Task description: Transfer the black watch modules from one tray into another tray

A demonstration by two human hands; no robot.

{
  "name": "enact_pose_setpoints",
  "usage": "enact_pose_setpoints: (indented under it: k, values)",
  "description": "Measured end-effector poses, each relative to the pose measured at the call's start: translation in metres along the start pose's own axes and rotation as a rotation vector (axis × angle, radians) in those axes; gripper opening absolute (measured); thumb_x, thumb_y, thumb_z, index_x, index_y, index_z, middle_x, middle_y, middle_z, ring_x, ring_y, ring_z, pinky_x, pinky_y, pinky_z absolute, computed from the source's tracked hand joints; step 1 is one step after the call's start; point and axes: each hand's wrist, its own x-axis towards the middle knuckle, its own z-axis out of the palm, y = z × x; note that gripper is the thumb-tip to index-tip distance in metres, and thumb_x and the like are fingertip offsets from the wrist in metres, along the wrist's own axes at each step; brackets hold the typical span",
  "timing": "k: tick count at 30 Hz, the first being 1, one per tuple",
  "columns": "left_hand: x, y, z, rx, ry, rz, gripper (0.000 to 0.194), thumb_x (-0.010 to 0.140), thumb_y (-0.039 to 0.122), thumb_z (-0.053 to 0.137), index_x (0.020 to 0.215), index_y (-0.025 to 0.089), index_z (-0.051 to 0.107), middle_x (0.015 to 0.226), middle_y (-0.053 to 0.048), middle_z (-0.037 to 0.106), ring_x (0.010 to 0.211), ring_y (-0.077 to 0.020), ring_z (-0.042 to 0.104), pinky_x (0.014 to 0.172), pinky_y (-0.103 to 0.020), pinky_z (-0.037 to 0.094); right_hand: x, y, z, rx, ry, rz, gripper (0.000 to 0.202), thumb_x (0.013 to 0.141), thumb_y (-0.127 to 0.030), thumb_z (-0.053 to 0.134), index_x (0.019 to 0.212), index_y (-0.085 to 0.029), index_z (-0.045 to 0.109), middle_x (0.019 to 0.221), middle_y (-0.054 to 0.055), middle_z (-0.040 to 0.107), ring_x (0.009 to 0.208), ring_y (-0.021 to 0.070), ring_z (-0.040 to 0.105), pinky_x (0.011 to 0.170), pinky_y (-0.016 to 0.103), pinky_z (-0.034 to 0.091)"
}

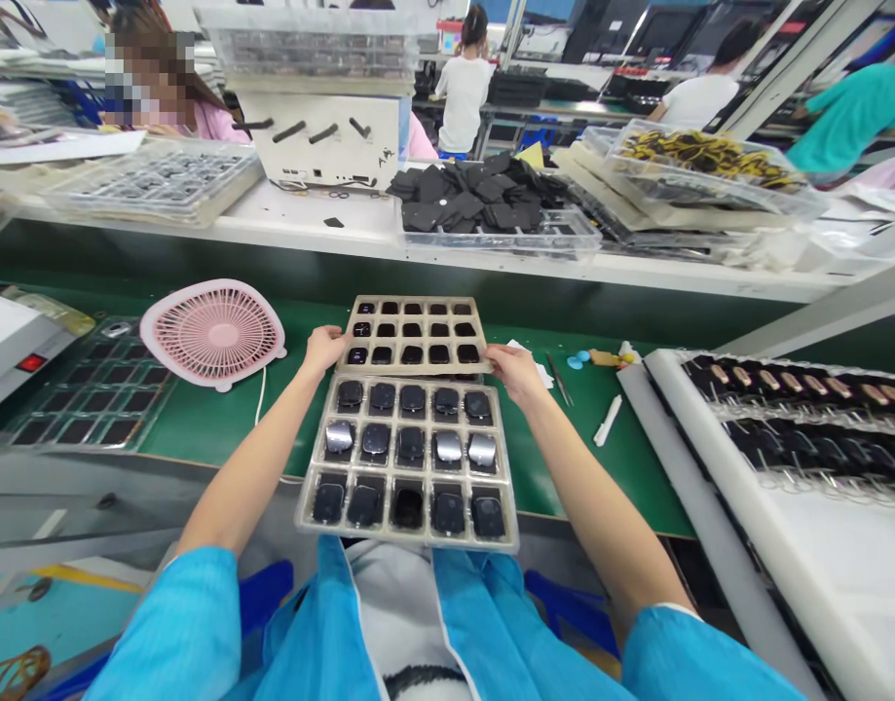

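Note:
My left hand (325, 349) pinches the left edge of a beige compartment tray (418, 369), and my right hand (516, 373) grips the same tray at its right front corner. Dark, rounded-square pieces that look like smartwatch bodies (412, 354) sit in its pockets. Closer to me lies a second clear-and-beige tray (407, 538), overhanging the table's front edge. Its pockets hold similar dark pieces (375, 441), some with shiny silver faces (447, 447). The far tray meets or slightly overlaps the back edge of this one.
A pink fan (214, 333) stands at left beside a tray of dark panels (115, 399). Tweezers (560, 380) and a white pen (608, 421) lie at right, near a white rack (790, 526) of parts. Black pads (476, 195) are heaped on the shelf behind.

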Motion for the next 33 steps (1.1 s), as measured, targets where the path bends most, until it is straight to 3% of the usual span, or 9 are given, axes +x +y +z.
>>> enact_pose_setpoints:
  k: [3, 8, 13, 16, 19, 22, 25, 29, 33]
  values:
    - [0.004, -0.003, -0.004, -0.028, -0.059, -0.040, 0.031, 0.067, 0.027, 0.077, 0.093, 0.011, 0.082, 0.102, -0.019, 0.081, 0.105, -0.0363, 0.073, 0.098, -0.043, 0.053, 0.001, -0.010, 0.001, 0.134, -0.072, 0.034, 0.019, 0.062, -0.027, 0.080, 0.077, -0.020, 0.072, 0.074, 0.004, 0.073, 0.069, 0.0170, 0.066, 0.065, 0.029, 0.057]
    - [0.004, 0.013, -0.005, -0.112, -0.020, -0.039, 0.023, 0.065, 0.021, 0.068, 0.083, 0.011, 0.079, 0.099, -0.019, 0.080, 0.104, -0.0367, 0.073, 0.096, -0.044, 0.054, 0.000, -0.030, 0.005, 0.275, -0.087, 0.063, 0.012, 0.066, -0.018, 0.081, 0.074, -0.018, 0.072, 0.073, 0.005, 0.074, 0.065, 0.0145, 0.064, 0.059, 0.025, 0.055]
    - [-0.006, 0.033, -0.008, -0.206, 0.029, -0.034, 0.025, 0.072, 0.017, 0.065, 0.090, 0.008, 0.078, 0.106, -0.021, 0.079, 0.111, -0.0356, 0.072, 0.100, -0.044, 0.054, -0.012, -0.044, 0.004, 0.257, -0.099, 0.001, 0.014, 0.066, -0.020, 0.082, 0.079, -0.017, 0.077, 0.075, 0.004, 0.075, 0.062, 0.0129, 0.062, 0.057, 0.024, 0.053]
    - [-0.025, 0.041, -0.021, -0.310, 0.024, -0.006, 0.032, 0.076, 0.022, 0.069, 0.103, 0.008, 0.079, 0.112, -0.019, 0.079, 0.112, -0.0327, 0.073, 0.101, -0.042, 0.056, -0.033, -0.047, -0.004, 0.253, -0.095, -0.020, 0.022, 0.067, -0.025, 0.083, 0.087, -0.018, 0.082, 0.083, 0.005, 0.079, 0.065, 0.0142, 0.065, 0.056, 0.024, 0.052]
    - [-0.064, 0.042, -0.046, -0.363, -0.040, 0.043, 0.041, 0.078, 0.032, 0.077, 0.111, 0.009, 0.080, 0.113, -0.017, 0.080, 0.110, -0.0311, 0.074, 0.101, -0.042, 0.058, -0.072, -0.038, -0.018, 0.234, -0.078, -0.033, 0.030, 0.069, -0.037, 0.088, 0.094, -0.021, 0.085, 0.089, 0.005, 0.081, 0.069, 0.0168, 0.069, 0.056, 0.026, 0.053]
    - [-0.123, 0.033, -0.074, -0.339, -0.088, 0.063, 0.054, 0.077, 0.047, 0.084, 0.117, 0.012, 0.080, 0.115, -0.015, 0.080, 0.111, -0.0325, 0.074, 0.099, -0.043, 0.060, -0.124, -0.018, -0.034, 0.124, -0.045, -0.025, 0.038, 0.071, -0.047, 0.089, 0.100, -0.023, 0.087, 0.100, 0.008, 0.083, 0.082, 0.0242, 0.076, 0.067, 0.032, 0.060]
    - [-0.185, 0.014, -0.094, -0.260, -0.059, 0.018, 0.062, 0.076, 0.060, 0.085, 0.119, 0.017, 0.081, 0.119, -0.014, 0.080, 0.109, -0.0332, 0.074, 0.099, -0.044, 0.062, -0.178, 0.006, -0.045, -0.045, 0.028, -0.046, 0.034, 0.075, -0.053, 0.085, 0.098, -0.028, 0.088, 0.105, 0.007, 0.084, 0.094, 0.0311, 0.078, 0.080, 0.042, 0.065]
    - [-0.245, -0.012, -0.097, -0.181, 0.002, -0.003, 0.050, 0.086, 0.062, 0.077, 0.117, 0.024, 0.082, 0.128, -0.011, 0.077, 0.117, -0.0328, 0.072, 0.101, -0.042, 0.061, -0.231, 0.031, -0.048, -0.233, 0.124, -0.044, 0.026, 0.078, -0.059, 0.078, 0.094, -0.041, 0.089, 0.098, 0.003, 0.084, 0.096, 0.0399, 0.079, 0.086, 0.058, 0.067]
    - [-0.272, -0.027, -0.088, -0.158, 0.029, 0.006, 0.035, 0.093, 0.055, 0.073, 0.116, 0.030, 0.083, 0.127, -0.008, 0.075, 0.118, -0.0304, 0.071, 0.104, -0.040, 0.059, -0.253, 0.047, -0.045, -0.341, 0.254, -0.059, 0.021, 0.077, -0.069, 0.069, 0.093, -0.064, 0.082, 0.098, -0.004, 0.083, 0.093, 0.0462, 0.079, 0.084, 0.067, 0.064]
